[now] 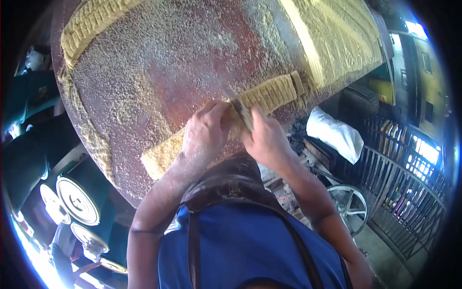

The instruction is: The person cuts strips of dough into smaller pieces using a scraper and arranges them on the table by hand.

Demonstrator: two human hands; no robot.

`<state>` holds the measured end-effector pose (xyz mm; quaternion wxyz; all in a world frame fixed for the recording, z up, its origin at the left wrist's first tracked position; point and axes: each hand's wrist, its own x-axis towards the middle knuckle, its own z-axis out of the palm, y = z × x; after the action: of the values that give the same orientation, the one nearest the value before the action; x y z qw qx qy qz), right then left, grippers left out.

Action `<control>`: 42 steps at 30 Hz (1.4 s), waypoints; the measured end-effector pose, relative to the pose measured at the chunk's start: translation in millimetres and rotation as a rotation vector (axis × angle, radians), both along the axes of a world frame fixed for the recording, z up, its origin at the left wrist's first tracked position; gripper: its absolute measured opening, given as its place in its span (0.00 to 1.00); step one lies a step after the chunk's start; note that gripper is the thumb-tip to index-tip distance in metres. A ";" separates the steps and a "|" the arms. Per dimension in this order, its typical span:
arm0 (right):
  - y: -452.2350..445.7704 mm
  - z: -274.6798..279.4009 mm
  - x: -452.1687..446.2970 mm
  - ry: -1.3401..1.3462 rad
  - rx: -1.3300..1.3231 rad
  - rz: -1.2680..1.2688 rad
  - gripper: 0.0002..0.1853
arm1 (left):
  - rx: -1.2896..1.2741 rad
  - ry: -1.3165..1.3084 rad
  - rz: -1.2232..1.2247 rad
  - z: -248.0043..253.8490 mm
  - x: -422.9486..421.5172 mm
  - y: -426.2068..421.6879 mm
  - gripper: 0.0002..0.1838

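Observation:
A long strip of yellowish dough [161, 155] lies across the near part of the table, coated with crumbs. Its right-hand stretch [270, 94] is cut crosswise into several slices that still sit side by side. My left hand [207, 126] rests on the strip, its fingers bent and closed over the dough beside the blade. In my right hand [265, 137] is a knife [239, 111], gripped with the blade pointing away from me across the strip, where the slices begin. My left fingertips are partly hidden.
Crumbs cover the reddish table [180, 96]. A curved row of sliced dough [91, 24] lies far left, and a wide dough sheet [344, 41] far right. Beyond the right edge are a white sack [334, 132], a spoked wheel [347, 207] and a metal railing [399, 178].

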<state>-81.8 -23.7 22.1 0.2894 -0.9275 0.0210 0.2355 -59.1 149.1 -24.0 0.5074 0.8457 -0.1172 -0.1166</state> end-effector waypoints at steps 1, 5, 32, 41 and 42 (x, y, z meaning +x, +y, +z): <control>-2.4 12.4 -8.8 -0.083 0.033 -0.009 0.16 | 0.021 -0.006 0.021 9.3 -0.9 1.3 0.15; 4.9 37.0 -28.6 -0.086 0.032 0.001 0.17 | 0.039 0.018 -0.008 3.5 -2.8 9.1 0.12; 38.9 -15.8 -11.6 0.067 -0.132 0.052 0.17 | 0.056 0.082 -0.051 6.8 -11.4 26.0 0.11; 35.7 43.2 -32.6 0.001 -0.007 0.004 0.17 | 0.095 0.030 0.018 7.2 -16.0 37.4 0.12; 37.4 43.3 -36.1 0.059 -0.048 0.029 0.17 | 0.072 0.027 -0.019 6.2 -14.3 39.2 0.13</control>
<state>-117.9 13.7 65.4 0.2630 -0.9271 0.0217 0.2661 -73.4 188.3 -17.9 0.4771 0.8605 -0.1142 -0.1370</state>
